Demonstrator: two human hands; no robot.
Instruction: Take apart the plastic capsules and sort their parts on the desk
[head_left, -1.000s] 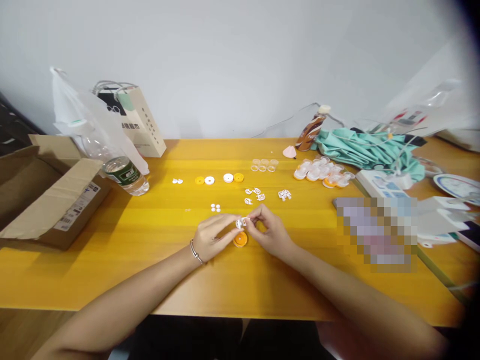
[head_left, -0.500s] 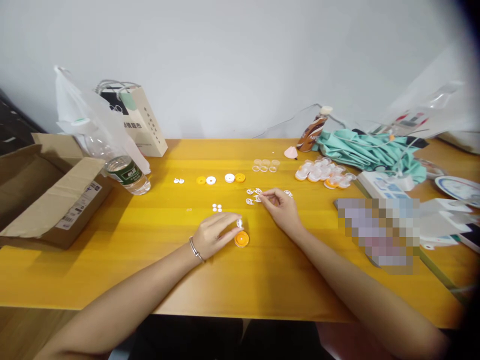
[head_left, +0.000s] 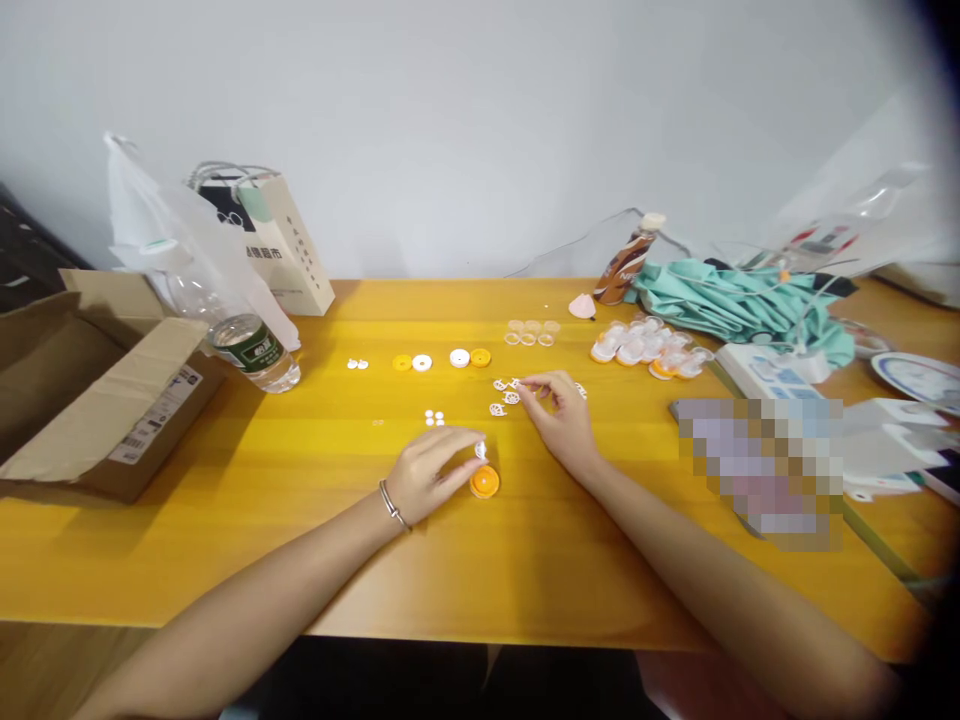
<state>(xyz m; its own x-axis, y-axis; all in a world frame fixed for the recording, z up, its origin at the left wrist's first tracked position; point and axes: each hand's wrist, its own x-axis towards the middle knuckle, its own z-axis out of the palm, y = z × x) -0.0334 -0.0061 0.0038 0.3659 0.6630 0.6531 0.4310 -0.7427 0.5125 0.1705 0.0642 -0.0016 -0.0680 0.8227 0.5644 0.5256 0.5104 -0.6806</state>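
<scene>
Between the thumb and index finger of my left hand point(head_left: 439, 468) is a small white openwork plastic piece point(head_left: 481, 451), held upright. Just below it, an orange round cap point(head_left: 484, 482) lies on the table, its hollow side up. My right hand point(head_left: 559, 415) reaches further in, thumb and index finger pinched at the edge of one of several similar white openwork pieces point(head_left: 511, 398). The fingertips partly cover that piece. Another such piece point(head_left: 581, 390) shows behind the right hand. Several small white discs point(head_left: 434, 418) lie beyond my left hand.
Yellow and white round caps point(head_left: 422, 363), clear rings point(head_left: 529, 338) and a cluster of clear-and-orange assembled pieces point(head_left: 649, 347) sit further back. A cardboard box point(head_left: 157, 430) and water bottle point(head_left: 259, 352) stand left. Right are a brown drink bottle point(head_left: 628, 262), teal umbrella point(head_left: 742, 305) and blurred-out flat object point(head_left: 750, 470).
My right fingertips have shifted slightly away from me among the white openwork pieces, and one piece there lies more exposed. My left hand keeps its piece above the orange cap.
</scene>
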